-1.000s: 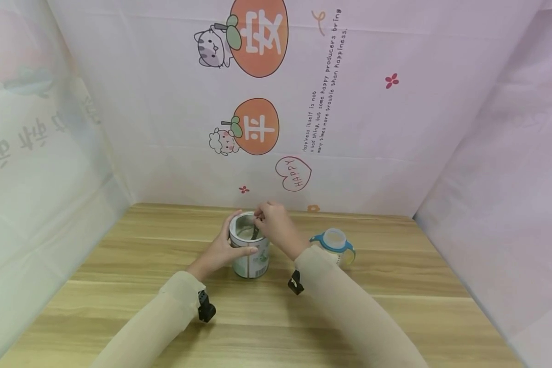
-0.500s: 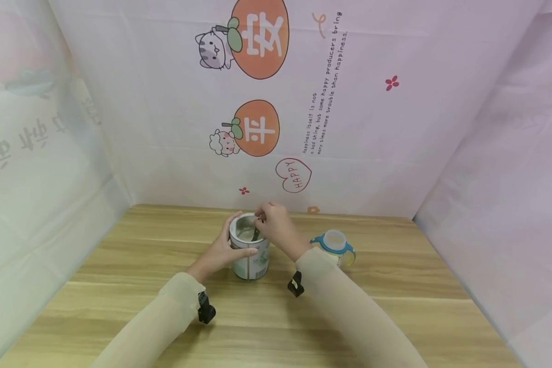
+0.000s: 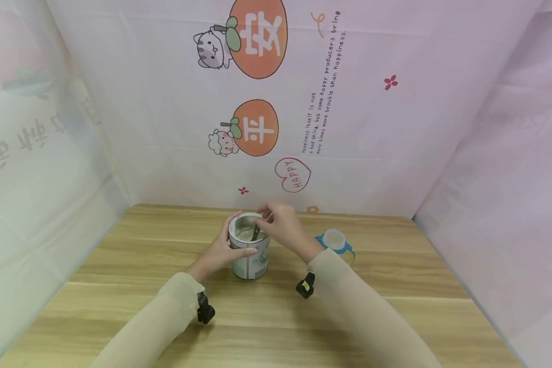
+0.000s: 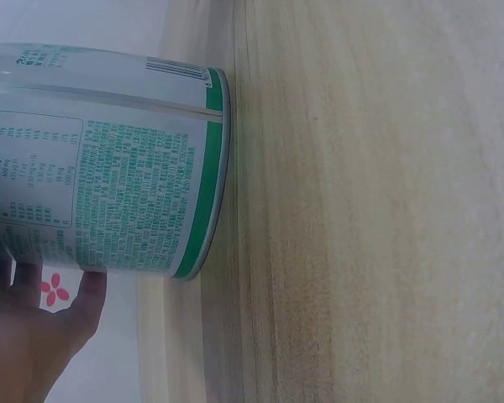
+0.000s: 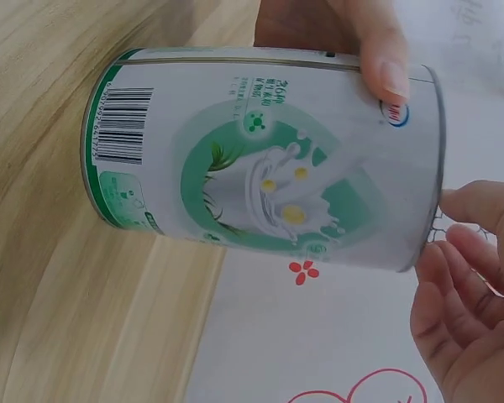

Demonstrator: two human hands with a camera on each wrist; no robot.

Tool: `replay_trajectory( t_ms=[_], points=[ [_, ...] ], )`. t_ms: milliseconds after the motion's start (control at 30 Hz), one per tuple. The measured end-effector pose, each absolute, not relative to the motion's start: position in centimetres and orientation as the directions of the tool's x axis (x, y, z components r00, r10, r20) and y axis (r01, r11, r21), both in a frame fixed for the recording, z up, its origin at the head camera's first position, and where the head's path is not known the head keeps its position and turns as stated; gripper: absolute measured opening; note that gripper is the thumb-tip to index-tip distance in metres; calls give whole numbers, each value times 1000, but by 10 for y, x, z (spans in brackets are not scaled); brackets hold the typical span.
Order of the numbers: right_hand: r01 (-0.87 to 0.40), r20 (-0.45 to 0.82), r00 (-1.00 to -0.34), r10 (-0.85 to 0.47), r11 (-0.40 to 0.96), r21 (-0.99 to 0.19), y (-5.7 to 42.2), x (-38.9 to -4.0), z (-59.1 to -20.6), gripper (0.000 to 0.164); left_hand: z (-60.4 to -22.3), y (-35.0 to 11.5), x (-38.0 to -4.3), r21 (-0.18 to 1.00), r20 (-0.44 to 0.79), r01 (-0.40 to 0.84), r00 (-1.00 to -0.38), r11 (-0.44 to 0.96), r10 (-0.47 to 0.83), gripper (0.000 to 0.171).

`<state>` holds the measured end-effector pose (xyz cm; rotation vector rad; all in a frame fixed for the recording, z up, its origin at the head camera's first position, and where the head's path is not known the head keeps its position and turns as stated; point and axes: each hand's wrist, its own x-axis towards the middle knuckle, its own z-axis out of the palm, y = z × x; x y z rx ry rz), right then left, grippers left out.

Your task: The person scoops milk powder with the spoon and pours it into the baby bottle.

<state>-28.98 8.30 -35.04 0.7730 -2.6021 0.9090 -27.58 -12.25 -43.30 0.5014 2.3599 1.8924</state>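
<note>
A white and green milk powder can stands upright on the wooden table, its top uncovered and pale powder visible inside. My left hand grips the can's left side, thumb across the front and fingers behind it. At the right of the rim, my right hand pinches the upper end of a dark spoon slanting down into the can. The spoon's lower end is hidden. In the right wrist view, the right hand's thumb lies at the can's rim with the other fingers bent below it.
A bottle with a pale round top and blue handles stands right of the can, partly behind the right sleeve. White printed cloth rises behind the table and along both sides.
My right hand and wrist have shifted slightly right, its fingers spreading a little at the rim. The sleeve now covers more of the bottle. Left hand and can stay in place.
</note>
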Motion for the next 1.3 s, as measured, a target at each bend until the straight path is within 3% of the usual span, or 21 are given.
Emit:
replay_trajectory(
  t_ms=[333,667,1300],
  points=[
    [-612,434,-790,-433,599,-517,106,-285,-351,23,-431,-123,-274,958,137,201,-947,204,290,107],
    [-596,429,-801,-417,623,-507,142,-276,-346,30,-431,-126,-275,947,159,228,-944,228,288,109],
    [-483,426,-859,-283,722,-496,222,-263,-369,30,-439,-130,-279,918,193,283,-931,277,311,117]
  ],
)
